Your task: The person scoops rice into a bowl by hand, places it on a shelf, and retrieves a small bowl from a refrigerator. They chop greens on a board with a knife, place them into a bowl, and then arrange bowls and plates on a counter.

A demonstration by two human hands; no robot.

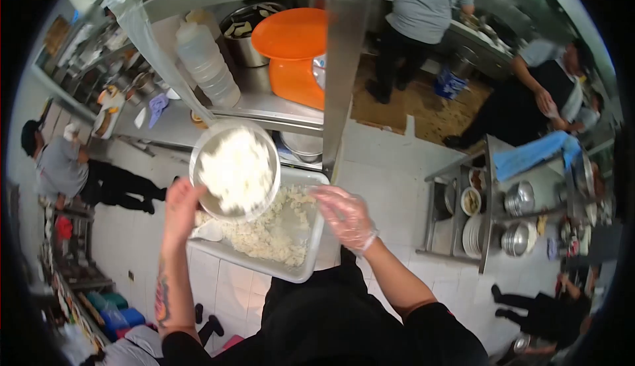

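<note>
A round bowl heaped with white rice-like food is held over the left part of a tray by my left hand, fingers closed at the bowl's near left rim. Beneath it, the light grey rectangular tray holds more of the crumbly white food, spread over its bottom. A white scoop rests at the tray's left side, partly under the bowl. My right hand, in a clear plastic glove, is at the tray's right rim, fingers stretched toward the food and holding nothing.
Beyond the tray, a metal shelf carries an orange scale, a clear plastic bottle and a pot. A steel post rises beside it. At right stands a rack with bowls and plates. Several people work around the kitchen.
</note>
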